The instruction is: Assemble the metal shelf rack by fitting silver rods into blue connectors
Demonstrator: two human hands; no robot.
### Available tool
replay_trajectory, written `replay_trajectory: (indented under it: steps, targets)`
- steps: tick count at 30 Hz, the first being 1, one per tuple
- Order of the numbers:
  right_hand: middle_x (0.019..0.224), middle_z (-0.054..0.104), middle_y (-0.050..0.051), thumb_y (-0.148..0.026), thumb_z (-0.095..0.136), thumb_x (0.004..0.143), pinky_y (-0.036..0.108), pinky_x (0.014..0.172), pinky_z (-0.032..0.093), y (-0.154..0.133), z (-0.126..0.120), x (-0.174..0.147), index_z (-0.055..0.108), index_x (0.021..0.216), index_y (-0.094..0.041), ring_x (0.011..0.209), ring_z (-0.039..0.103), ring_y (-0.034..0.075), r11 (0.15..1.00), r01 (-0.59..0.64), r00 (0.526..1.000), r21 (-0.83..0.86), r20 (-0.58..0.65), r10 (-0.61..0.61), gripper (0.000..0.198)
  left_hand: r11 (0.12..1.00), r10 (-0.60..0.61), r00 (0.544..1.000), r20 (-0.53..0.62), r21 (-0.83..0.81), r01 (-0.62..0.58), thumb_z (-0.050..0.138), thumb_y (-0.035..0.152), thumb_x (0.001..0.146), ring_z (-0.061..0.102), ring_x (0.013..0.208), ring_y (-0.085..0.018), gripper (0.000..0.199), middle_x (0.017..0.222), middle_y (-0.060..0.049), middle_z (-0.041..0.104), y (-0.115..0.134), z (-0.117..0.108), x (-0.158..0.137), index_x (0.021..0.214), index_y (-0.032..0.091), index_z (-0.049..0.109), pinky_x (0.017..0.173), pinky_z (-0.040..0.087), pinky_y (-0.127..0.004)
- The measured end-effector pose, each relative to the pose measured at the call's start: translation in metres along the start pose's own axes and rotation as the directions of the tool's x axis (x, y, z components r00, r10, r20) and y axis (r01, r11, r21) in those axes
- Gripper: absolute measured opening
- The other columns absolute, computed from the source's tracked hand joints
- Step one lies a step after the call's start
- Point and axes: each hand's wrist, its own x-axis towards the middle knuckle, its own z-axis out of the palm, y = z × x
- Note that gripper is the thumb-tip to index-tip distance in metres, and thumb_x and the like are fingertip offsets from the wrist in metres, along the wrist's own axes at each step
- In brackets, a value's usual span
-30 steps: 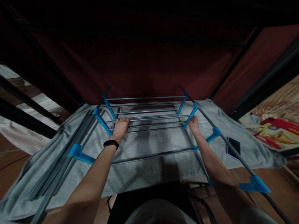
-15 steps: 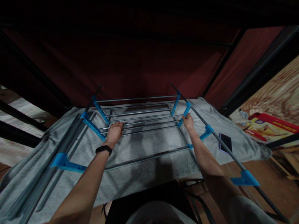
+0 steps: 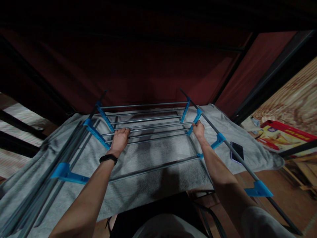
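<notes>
A rack of grey metal tubes and blue plastic brackets lies on a grey blanket (image 3: pixel 153 183). My left hand (image 3: pixel 120 137), with a black band at the wrist, is closed over a metal tube (image 3: pixel 158 126) near its left end; its fingertips curl out of sight. Close by on the left is a long blue bracket (image 3: pixel 97 133). My right hand (image 3: pixel 198 129) pinches the right end of the tube, thumb and fingers against a blue bracket (image 3: pixel 197 115). Whether the tube end sits inside that bracket is hidden by my fingers.
Several loose grey tubes (image 3: pixel 41 195) lie in a bundle at the left. A phone (image 3: pixel 237 152) rests on the blanket beside the right upright pole (image 3: pixel 237 155). Farther right is a red and yellow box (image 3: pixel 288 137). A dark red panel (image 3: pixel 153 72) stands behind the rack.
The view has shifted slightly. Both hands keep nearly the same places on the rack, the left fingers a little farther over the tubes.
</notes>
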Motion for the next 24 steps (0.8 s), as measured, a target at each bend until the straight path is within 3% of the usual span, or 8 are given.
replay_trajectory:
  steps: [7,13,19,24]
  targets:
    - [0.085,0.072,0.011,-0.032,0.056,0.082,0.035,0.079,0.046,0.007,0.003,0.003,0.064,0.094,-0.02,0.085,0.063,0.026,0.998,-0.012,1.0,-0.064,0.001,0.012,0.018,0.999,-0.006,0.999,0.045,-0.032,0.007,0.049,0.006,0.083,0.061,0.11,-0.032,0.039,0.113,-0.017,0.065,0.005,-0.01,-0.001,0.118,0.016,0.062,0.1,0.043,-0.046]
    - [0.084,0.07,0.012,-0.036,0.054,0.083,0.035,0.075,0.043,0.012,0.006,0.004,0.063,0.091,-0.019,0.083,0.063,0.028,0.995,0.007,1.0,-0.096,0.003,-0.006,0.021,0.997,-0.034,0.999,0.019,-0.073,0.035,0.052,0.009,0.085,0.059,0.11,-0.033,0.038,0.115,-0.017,0.064,0.006,-0.012,0.0,0.122,0.016,0.059,0.102,0.042,-0.049]
    - [0.08,0.069,0.011,-0.038,0.054,0.082,0.035,0.073,0.042,0.013,0.005,0.002,0.064,0.089,-0.02,0.082,0.062,0.028,0.998,0.004,0.999,-0.068,-0.033,-0.006,0.021,1.0,-0.013,1.0,0.017,-0.004,0.013,0.044,0.002,0.087,0.059,0.112,-0.03,0.04,0.113,-0.016,0.065,0.007,-0.011,-0.004,0.121,0.017,0.061,0.101,0.042,-0.045]
    - [0.084,0.069,0.013,-0.04,0.052,0.083,0.038,0.077,0.045,0.016,0.007,-0.002,0.063,0.09,-0.019,0.087,0.063,0.03,1.0,-0.004,1.0,-0.019,0.028,0.004,0.025,1.0,-0.026,0.999,0.029,0.011,0.026,0.042,0.003,0.09,0.06,0.113,-0.031,0.035,0.111,-0.016,0.066,0.008,-0.012,-0.005,0.114,0.016,0.063,0.1,0.041,-0.043]
